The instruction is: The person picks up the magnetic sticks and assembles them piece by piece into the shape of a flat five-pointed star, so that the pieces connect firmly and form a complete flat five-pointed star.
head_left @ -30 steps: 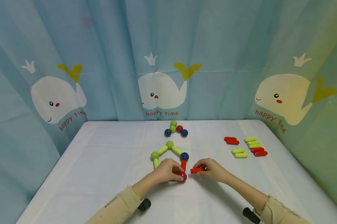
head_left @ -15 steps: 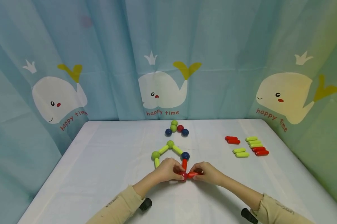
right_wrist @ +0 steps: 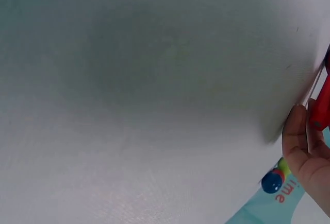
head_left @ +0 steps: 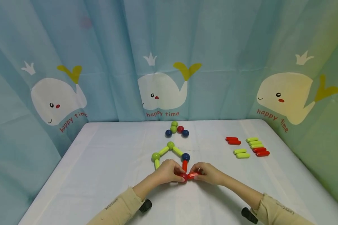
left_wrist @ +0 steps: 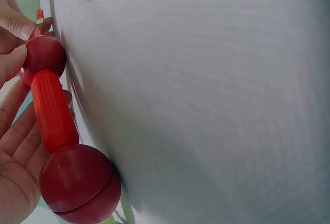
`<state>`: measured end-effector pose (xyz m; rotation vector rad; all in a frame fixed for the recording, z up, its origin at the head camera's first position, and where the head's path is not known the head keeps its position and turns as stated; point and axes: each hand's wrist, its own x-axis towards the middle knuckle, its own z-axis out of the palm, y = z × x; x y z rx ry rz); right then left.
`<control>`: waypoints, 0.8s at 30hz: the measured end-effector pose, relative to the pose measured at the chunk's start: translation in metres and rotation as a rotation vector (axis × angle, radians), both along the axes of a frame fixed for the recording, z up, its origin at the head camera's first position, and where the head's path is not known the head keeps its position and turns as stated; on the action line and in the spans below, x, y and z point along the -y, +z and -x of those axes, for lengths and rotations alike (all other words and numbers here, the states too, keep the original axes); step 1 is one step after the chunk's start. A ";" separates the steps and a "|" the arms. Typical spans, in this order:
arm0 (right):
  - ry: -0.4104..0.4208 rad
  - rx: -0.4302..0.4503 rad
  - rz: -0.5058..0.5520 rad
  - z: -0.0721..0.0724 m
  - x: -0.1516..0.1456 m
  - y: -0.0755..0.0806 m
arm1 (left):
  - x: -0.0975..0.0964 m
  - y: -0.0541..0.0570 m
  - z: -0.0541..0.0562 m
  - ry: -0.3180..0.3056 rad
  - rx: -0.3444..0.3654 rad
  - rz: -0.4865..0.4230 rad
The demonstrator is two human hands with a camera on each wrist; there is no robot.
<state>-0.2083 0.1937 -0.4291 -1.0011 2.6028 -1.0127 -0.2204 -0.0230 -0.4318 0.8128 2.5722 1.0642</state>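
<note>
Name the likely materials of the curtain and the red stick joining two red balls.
Red stick: probably hard plastic, satin, judging by its lengthwise ridges and even colour. Curtain: mostly matte fabric or plastic sheeting; its soft folds fit either.

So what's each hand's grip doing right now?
Left hand: closed, holding a red ball.
Right hand: closed, pinching a red rod.

Loose balls (head_left: 173,129) lie behind the ball-and-rod frame (head_left: 170,145).
</note>
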 end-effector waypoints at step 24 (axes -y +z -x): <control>-0.334 -0.040 0.015 0.038 -0.067 0.014 | 0.000 0.002 -0.003 0.000 -0.010 0.038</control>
